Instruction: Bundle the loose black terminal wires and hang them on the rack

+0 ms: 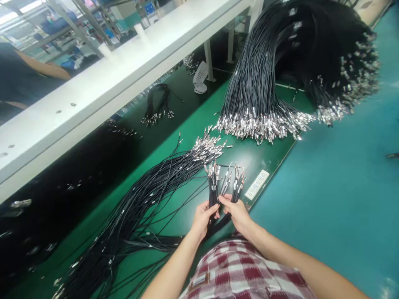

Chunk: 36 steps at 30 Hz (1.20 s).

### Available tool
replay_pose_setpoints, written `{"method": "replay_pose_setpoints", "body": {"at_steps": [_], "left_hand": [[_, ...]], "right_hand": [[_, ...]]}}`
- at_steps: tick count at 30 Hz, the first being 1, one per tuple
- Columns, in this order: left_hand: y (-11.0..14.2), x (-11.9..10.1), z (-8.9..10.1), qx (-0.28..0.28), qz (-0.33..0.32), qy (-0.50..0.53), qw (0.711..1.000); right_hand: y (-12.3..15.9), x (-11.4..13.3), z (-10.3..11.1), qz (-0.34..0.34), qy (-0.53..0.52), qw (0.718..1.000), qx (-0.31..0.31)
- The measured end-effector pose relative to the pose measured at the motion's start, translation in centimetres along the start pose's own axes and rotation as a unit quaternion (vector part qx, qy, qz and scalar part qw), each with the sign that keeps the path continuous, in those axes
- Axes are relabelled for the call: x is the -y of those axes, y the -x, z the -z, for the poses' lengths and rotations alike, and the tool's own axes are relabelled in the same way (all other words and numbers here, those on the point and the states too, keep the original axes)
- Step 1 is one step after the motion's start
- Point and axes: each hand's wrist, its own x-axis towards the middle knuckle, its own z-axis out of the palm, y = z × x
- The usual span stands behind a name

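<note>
A bundle of black cables (213, 187) with metal terminals pointing up is gripped in my left hand (204, 215). My right hand (235, 211) is closed round a smaller group of the same cables (237, 185), at the right. Between the two groups a few cables (226, 182) lean apart, by my right thumb and fingertips. The hands are side by side, almost touching, just above the front of the green table (183, 189). The cables' lower lengths run back under my hands toward the left.
A long pile of black cables (146, 187) lies along the table to the left. Thick cable bundles (255, 83) arch at the back right. A white shelf (124, 79) crosses above the table; beneath it are a small cable loop (158, 99) and a small white fan-like device (200, 78). A label (257, 185) marks the right edge.
</note>
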Motion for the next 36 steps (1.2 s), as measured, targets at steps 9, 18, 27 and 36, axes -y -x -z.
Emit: {"method": "replay_pose_setpoints", "body": {"at_steps": [9,18,27,36], "left_hand": [[-0.4,-0.8,0.7,-0.036,-0.001,0.011,0.999],[-1.0,-1.1,0.1,0.035,0.018,-0.014,0.999],[-0.5,-0.6,0.0,0.002,0.048,0.012,0.999],[-0.4,-1.0,0.6,0.008,-0.006,0.026,1.000]], "right_hand": [[0.4,-0.2,1.6,-0.010,-0.007,1.000,-0.003],[0.3,0.3,0.4,-0.015,-0.055,0.996,0.062],[-0.4,-0.2,-0.2,-0.001,-0.006,1.000,0.003],[0.6,0.5,1.0,-0.043,-0.084,0.995,0.022]]}}
